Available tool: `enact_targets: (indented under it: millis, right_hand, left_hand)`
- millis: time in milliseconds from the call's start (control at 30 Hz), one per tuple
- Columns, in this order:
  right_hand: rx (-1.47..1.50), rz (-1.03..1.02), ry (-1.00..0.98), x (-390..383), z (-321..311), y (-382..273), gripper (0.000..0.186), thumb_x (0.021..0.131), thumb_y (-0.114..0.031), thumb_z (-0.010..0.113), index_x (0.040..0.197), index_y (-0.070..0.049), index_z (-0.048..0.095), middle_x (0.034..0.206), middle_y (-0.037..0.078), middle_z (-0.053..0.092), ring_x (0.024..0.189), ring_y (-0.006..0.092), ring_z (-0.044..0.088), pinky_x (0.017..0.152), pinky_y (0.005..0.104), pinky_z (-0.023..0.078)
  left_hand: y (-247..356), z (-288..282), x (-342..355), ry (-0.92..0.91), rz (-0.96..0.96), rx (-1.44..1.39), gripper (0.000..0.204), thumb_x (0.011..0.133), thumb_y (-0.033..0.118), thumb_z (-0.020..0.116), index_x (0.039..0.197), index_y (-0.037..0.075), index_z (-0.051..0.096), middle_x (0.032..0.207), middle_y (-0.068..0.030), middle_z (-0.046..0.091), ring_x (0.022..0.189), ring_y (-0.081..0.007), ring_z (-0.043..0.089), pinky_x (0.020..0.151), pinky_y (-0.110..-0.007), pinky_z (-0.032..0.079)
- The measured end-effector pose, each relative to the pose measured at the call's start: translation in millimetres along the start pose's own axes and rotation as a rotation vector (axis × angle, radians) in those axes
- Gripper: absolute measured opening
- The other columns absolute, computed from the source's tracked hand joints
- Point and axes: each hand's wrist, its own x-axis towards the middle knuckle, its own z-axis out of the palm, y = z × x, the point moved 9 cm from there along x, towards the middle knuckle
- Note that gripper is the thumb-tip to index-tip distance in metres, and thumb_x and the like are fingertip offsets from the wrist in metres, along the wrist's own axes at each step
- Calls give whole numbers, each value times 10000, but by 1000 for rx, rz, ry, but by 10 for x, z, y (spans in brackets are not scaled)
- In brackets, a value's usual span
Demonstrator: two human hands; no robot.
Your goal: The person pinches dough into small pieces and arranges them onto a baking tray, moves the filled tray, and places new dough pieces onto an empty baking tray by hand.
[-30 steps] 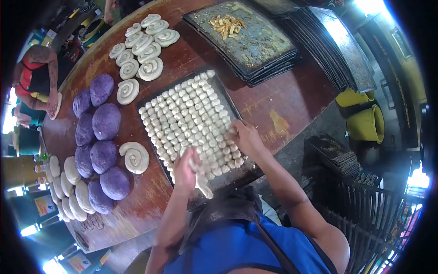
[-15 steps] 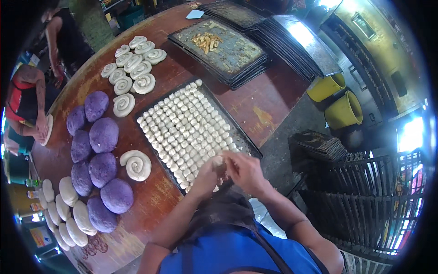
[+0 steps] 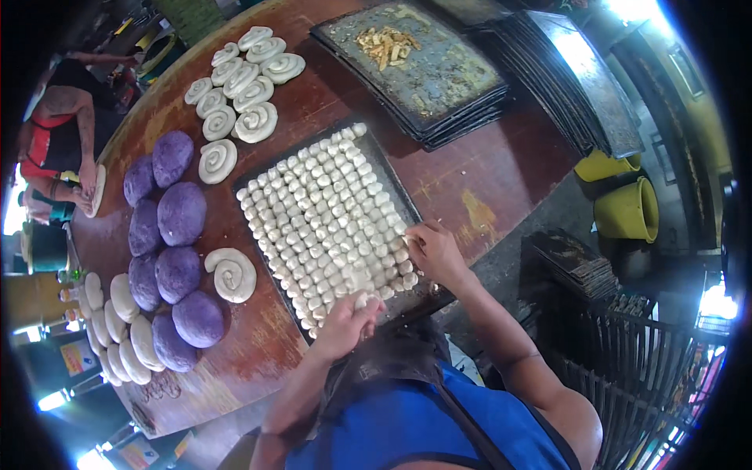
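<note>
A dark baking tray (image 3: 391, 166) lies before me, covered with close rows of small white dough balls (image 3: 313, 210). My left hand (image 3: 345, 327) is closed around a piece of white dough (image 3: 365, 301) above the tray's near edge; most of the piece is hidden in the fist. At the tray's right side my right hand (image 3: 435, 252) pinches at the end of a row, its fingertips touching a small pale dough ball there. Left of the tray, one large white dough coil (image 3: 232, 275) rests on the wooden table (image 3: 262, 333).
Purple dough mounds (image 3: 182, 214) and white dough ovals (image 3: 143, 345) sit at the left, with several more coils (image 3: 239, 78) behind. Stacked trays (image 3: 439, 74), the top one holding pale scraps (image 3: 387, 47), stand far right. Yellow buckets (image 3: 627, 210) are beyond the edge. Another person (image 3: 66, 137) works dough across the table.
My hands have come apart: the right moved rightward to the tray's right side, the left down toward its near edge with dough in it. The whole view has shifted slightly.
</note>
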Motion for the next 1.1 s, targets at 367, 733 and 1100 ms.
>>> enact_targets:
  millis: [367,733,1100]
  right_hand:
    - [118,-323,-273,-883,-131,-1793,376,778,-235,762,1052,-21,619,921,128,627,797,269,647,672,344,525]
    - [-29,-9,178,-1056,-214,-1589,212,819,-156,670,1001,-60,624,870,126,624,741,330,631,643,398,516]
    - [310,181,-427,-592,-10,-324,125,795,-85,698,877,-11,639,710,79,591,660,182,616,599,309,476]
  left_hand:
    - [621,81,-483,56,777,612,551,932,136,541,1413,38,292,1164,-153,555,918,-187,617,788,-310,520]
    - [9,254,-155,-167,313,-134,206,954,180,479,1002,25,606,864,-58,594,690,-122,575,610,-281,466]
    - [477,-571,-194,189,615,79,149,907,132,499,815,40,572,699,-33,576,632,-127,538,646,-261,422]
